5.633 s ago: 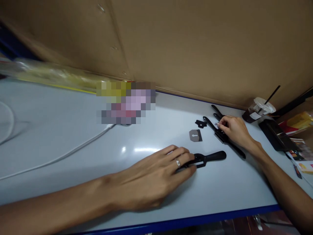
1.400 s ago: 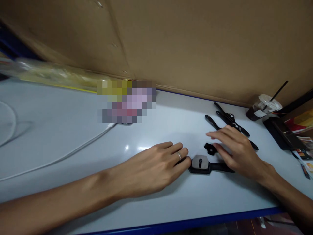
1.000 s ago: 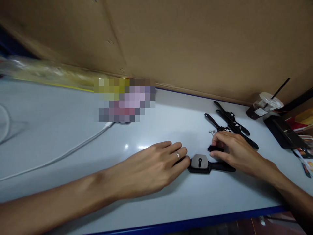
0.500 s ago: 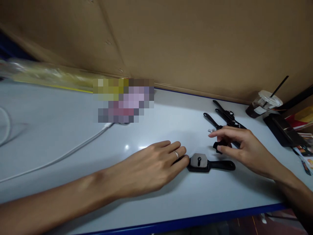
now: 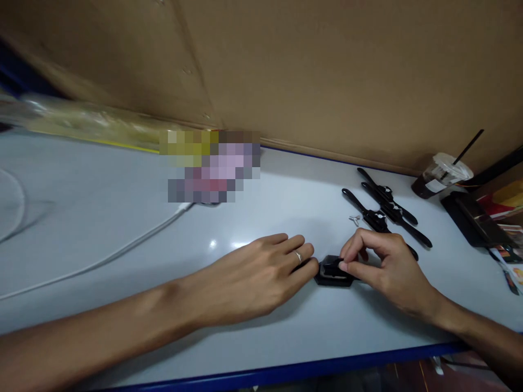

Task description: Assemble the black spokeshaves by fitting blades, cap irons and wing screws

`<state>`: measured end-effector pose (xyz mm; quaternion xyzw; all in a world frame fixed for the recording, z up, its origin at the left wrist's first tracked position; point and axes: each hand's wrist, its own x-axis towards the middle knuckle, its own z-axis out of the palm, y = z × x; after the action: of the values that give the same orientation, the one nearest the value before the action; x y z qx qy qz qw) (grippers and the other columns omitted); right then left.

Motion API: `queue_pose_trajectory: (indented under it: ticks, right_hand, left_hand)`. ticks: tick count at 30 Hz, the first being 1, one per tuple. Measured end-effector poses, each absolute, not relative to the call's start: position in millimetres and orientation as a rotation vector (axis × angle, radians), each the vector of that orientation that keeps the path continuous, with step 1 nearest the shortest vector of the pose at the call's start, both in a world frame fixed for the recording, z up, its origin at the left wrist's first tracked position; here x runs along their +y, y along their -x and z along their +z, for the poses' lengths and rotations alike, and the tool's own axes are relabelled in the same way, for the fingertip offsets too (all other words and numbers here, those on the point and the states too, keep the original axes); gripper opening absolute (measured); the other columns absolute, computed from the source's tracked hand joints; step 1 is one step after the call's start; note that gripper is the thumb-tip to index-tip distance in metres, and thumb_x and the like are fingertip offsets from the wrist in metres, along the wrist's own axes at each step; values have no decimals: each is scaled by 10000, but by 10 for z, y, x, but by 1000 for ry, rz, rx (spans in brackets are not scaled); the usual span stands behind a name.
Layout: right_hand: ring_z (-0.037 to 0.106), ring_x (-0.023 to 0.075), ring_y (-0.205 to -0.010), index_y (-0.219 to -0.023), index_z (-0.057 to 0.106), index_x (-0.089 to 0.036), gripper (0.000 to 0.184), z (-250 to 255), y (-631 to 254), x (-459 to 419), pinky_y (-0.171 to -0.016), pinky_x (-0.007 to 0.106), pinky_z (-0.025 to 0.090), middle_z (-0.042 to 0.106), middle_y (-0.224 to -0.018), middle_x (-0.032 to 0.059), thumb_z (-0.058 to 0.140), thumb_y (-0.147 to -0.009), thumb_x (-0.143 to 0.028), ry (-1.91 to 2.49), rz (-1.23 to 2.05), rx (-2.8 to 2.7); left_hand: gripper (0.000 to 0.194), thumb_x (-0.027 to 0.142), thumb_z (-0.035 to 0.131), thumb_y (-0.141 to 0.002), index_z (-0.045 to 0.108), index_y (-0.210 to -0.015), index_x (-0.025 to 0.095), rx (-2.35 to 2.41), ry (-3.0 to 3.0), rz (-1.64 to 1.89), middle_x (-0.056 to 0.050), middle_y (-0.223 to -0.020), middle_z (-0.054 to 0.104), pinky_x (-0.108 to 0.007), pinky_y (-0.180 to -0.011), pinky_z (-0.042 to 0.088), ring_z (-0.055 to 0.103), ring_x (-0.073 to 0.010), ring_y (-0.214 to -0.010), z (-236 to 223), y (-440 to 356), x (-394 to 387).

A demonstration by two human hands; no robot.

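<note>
A black spokeshave (image 5: 332, 273) lies on the white table (image 5: 122, 283) in front of me. My left hand (image 5: 261, 277) rests flat over its left handle, fingers stretched out, a ring on one finger. My right hand (image 5: 378, 264) covers the right handle and pinches a small black cap piece (image 5: 333, 265) onto the tool's middle, over the blade. A small silver wing screw (image 5: 354, 219) lies just behind my right hand.
Two more black spokeshaves (image 5: 386, 209) lie at the back right. An iced drink cup with a straw (image 5: 441, 177), a black tray (image 5: 469, 220) and packaging sit at the far right. A white cable (image 5: 122, 253) crosses the left. Cardboard (image 5: 327, 81) walls the back.
My right hand picked up the black cap piece beside the tool and brought it left onto the blade in the tool's middle. My left hand stayed put.
</note>
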<state>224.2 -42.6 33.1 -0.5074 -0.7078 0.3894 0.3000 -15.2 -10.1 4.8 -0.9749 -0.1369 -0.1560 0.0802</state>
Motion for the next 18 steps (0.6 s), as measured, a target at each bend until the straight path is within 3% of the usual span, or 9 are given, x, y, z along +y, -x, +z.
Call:
queue_pose_trajectory:
  ticks: [7, 13, 18]
  right_hand:
    - [557, 105, -641, -746, 610, -206, 143, 288, -2252, -453, -601, 256, 433, 660, -734, -35, 656, -850, -120, 1275, 882, -2041]
    - [638, 143, -743, -864, 689, -210, 91, 457, -2424, -286, -681, 291, 467, 713, -828, 2, 632, -910, -157, 1259, 409, -2032]
    - [630, 181, -693, -784, 692, -204, 211, 455, -2646, -56, -662, 334, 440, 705, -741, 27, 590, -967, -228, 1408, 115, -2095]
  left_hand:
    - [146, 97, 451, -998, 567, -927, 148, -412, 2905, -477, -25, -811, 563, -323, -635, 343, 466, -191, -709, 47, 151, -100]
    - [135, 108, 466, -999, 589, -957, 145, -417, 2906, -454, -28, -837, 577, -329, -651, 356, 479, -194, -734, 37, 160, -97]
    - [194, 101, 424, -1014, 589, -921, 146, -406, 2905, -492, -29, -815, 573, -329, -630, 360, 473, -186, -714, 48, 145, -94]
